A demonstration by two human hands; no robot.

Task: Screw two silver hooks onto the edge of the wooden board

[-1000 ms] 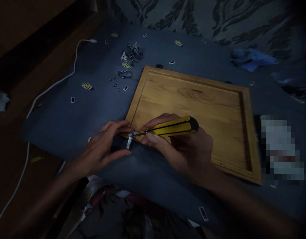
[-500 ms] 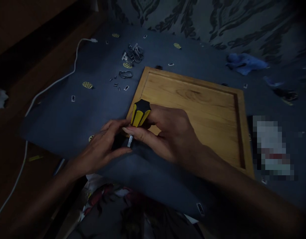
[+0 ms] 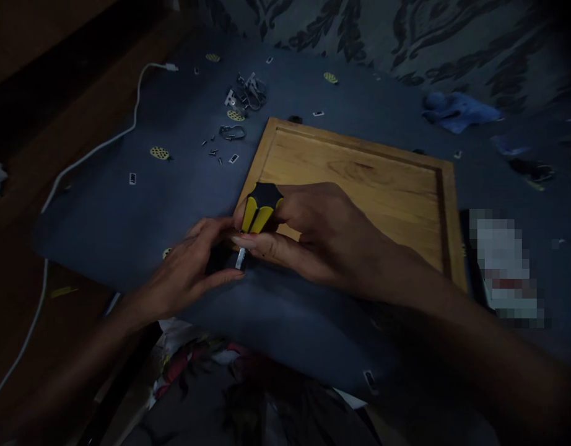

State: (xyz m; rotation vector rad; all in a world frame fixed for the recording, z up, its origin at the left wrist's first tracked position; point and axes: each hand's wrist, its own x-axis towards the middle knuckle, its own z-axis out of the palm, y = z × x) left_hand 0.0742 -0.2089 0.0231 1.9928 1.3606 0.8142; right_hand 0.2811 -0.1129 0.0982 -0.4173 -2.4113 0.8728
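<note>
My right hand [image 3: 313, 229] grips a screwdriver [image 3: 263, 207] by its yellow and black handle, which stands nearly upright with its butt towards me. Its shaft and tip are hidden under my fingers. Below them a small silvery metal piece [image 3: 240, 258] shows at the near left corner of a framed wooden panel [image 3: 360, 179]. My left hand [image 3: 192, 260] is curled round that metal piece, its thumb at the lower end and its fingers by the panel's edge. How the piece meets the panel cannot be made out in the dim light.
Several metal hinges or clips [image 3: 246, 93] lie heaped beyond the panel's left side, with a loose metal loop [image 3: 233, 132] and small screws [image 3: 213, 152] nearby. A white cable [image 3: 95, 148] runs down the left. A blue cloth [image 3: 459, 113] and a blurred-out item [image 3: 506, 266] lie at the right.
The view has shifted slightly, so the table's things appear a little higher. Both hands stay in place; the screwdriver handle looks slightly turned.
</note>
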